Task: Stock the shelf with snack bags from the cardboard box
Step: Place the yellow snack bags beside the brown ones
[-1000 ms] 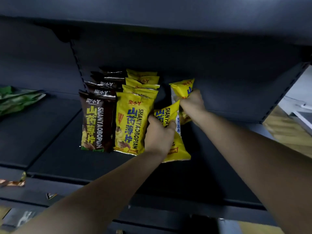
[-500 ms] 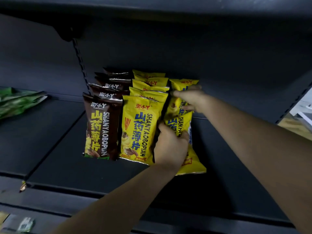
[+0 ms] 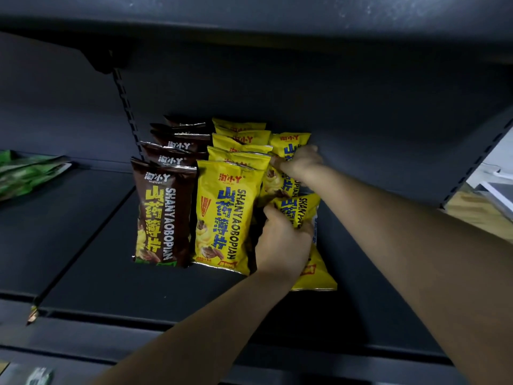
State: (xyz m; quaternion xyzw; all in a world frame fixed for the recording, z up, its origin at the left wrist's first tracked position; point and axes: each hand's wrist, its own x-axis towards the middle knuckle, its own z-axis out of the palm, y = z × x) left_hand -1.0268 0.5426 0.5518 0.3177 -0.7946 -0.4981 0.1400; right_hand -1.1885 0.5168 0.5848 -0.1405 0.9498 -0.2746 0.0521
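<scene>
On the dark shelf (image 3: 116,279) stand a row of brown snack bags (image 3: 163,218) and, to its right, a row of yellow snack bags (image 3: 224,215). A third row starts further right. My left hand (image 3: 283,243) grips the front yellow bag (image 3: 316,270) of that row, which leans forward. My right hand (image 3: 299,162) holds the rear yellow bag (image 3: 288,143) upright near the shelf's back panel. The cardboard box is out of view.
Green bags (image 3: 25,176) lie on the neighbouring shelf at the left. The shelf above (image 3: 249,18) overhangs close to the bags. A slotted upright (image 3: 125,101) runs behind the brown row. Bare shelf surface extends to the right of my arms.
My right hand has pushed the rear yellow bag back and upright behind the front one. My left hand has drawn the front bag in beside the yellow row.
</scene>
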